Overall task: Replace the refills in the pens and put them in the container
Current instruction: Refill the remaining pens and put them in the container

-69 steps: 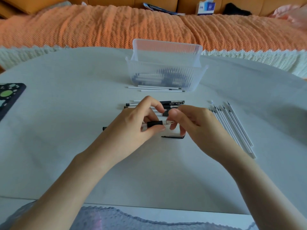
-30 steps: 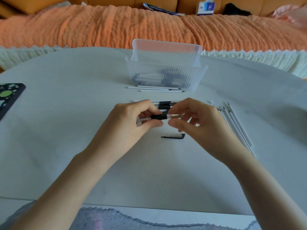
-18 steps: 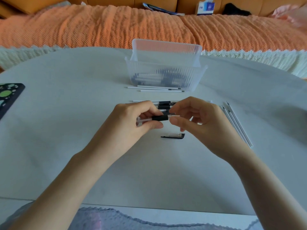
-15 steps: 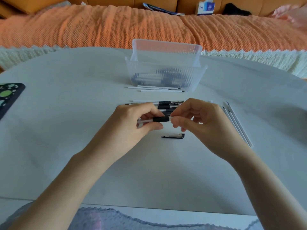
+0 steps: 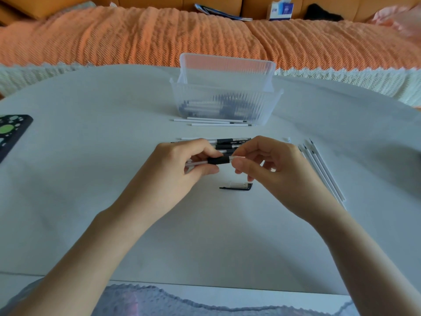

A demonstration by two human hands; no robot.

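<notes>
In my grip, the pen [image 5: 218,160]: clear glossy plastic barrel, matt black grip sleeve that looks rubbery. Loose pen cap [image 5: 238,185]: clear plastic with a black clip. The refills [image 5: 323,172]: thin white plastic tubes, matt. The container [image 5: 225,103]: translucent plastic, ribbed walls, slight sheen. The table [image 5: 91,190]: pale, smooth, matt. The sofa cover [image 5: 136,35]: orange cloth, coarse waffle texture, white lace-like edging. My top [image 5: 159,299]: soft knitted cloth.

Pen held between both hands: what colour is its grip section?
The grip of the pen is black; head view shows it best.
</notes>
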